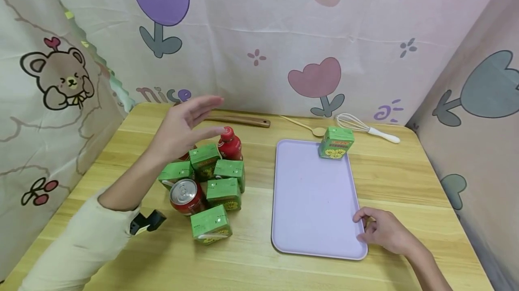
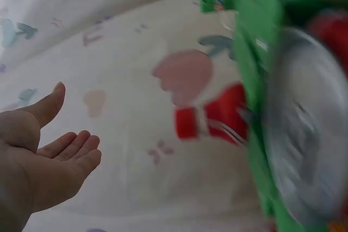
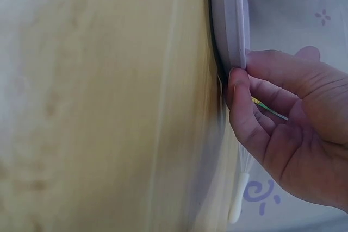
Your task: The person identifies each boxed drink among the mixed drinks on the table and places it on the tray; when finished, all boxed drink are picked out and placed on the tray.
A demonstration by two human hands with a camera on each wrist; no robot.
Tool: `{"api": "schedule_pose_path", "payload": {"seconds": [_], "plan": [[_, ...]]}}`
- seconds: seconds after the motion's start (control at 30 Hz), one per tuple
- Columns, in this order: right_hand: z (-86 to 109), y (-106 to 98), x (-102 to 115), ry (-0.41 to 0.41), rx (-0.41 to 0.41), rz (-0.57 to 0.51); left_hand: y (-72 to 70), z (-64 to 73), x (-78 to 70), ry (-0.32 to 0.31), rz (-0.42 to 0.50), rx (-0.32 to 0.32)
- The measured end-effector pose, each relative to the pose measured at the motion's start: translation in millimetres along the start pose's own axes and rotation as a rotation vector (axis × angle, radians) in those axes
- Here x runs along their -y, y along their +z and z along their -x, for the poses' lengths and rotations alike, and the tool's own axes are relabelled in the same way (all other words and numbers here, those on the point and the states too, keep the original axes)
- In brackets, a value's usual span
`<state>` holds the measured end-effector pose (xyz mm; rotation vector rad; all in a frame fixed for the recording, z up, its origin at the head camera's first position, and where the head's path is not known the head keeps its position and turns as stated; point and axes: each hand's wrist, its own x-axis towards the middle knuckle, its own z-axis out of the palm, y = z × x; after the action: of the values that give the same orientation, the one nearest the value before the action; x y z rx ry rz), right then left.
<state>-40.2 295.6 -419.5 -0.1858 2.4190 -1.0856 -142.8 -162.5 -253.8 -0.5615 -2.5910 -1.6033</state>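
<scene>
Currently, on table, R rim of tray is pinched by R hand near its close corner. To its L, cartons and can are bunched; L hand, empty, fingers extended, is raised near them. Far-R tray corner's occupied by lone carton; if tray's jerked/tilted, it could be toppled. Fingertip grip is shown close-up in R wrist view; tray's unseen in L wrist view.
</scene>
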Motion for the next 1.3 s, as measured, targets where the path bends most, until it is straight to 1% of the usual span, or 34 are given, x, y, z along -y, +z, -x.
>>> {"api": "schedule_pose_path", "payload": {"seconds": [0.17, 0.23, 0.33, 0.47, 0.57, 0.67, 0.8, 0.93, 1.13, 1.3], "plan": [[-0.1, 1, 0, 0.014, -0.014, 0.023, -9.0, 6.9, 21.7, -0.114, -0.075, 0.005], [-0.2, 2, 0, 0.018, -0.019, 0.032, -11.6, 9.5, 33.2, -0.139, -0.093, 0.016], [-0.7, 3, 0, 0.02, -0.022, 0.038, -14.7, 13.8, 51.7, -0.165, -0.133, 0.038], [-0.7, 3, 0, 0.019, -0.024, 0.042, -16.2, 19.5, 73.2, -0.203, -0.152, 0.076], [-0.1, 3, 1, 0.021, -0.026, 0.042, -15.0, 22.4, 84.7, -0.225, -0.15, 0.098], [0.5, 3, 1, 0.023, -0.029, 0.039, -12.7, 23.2, 94.1, -0.232, -0.169, 0.12], [0.8, 3, 1, 0.022, -0.027, 0.033, -9.8, 22.8, 103.2, -0.241, -0.24, 0.155], [0.6, 3, 1, 0.018, -0.021, 0.03, -8.0, 23.0, 107.3, -0.251, -0.298, 0.185], [0.7, 3, 2, 0.023, -0.021, 0.03, -6.6, 22.1, 106.1, -0.252, -0.323, 0.199], [0.5, 2, 1, 0.019, -0.019, 0.03, -5.8, 22.2, 106.6, -0.257, -0.334, 0.184]]}}
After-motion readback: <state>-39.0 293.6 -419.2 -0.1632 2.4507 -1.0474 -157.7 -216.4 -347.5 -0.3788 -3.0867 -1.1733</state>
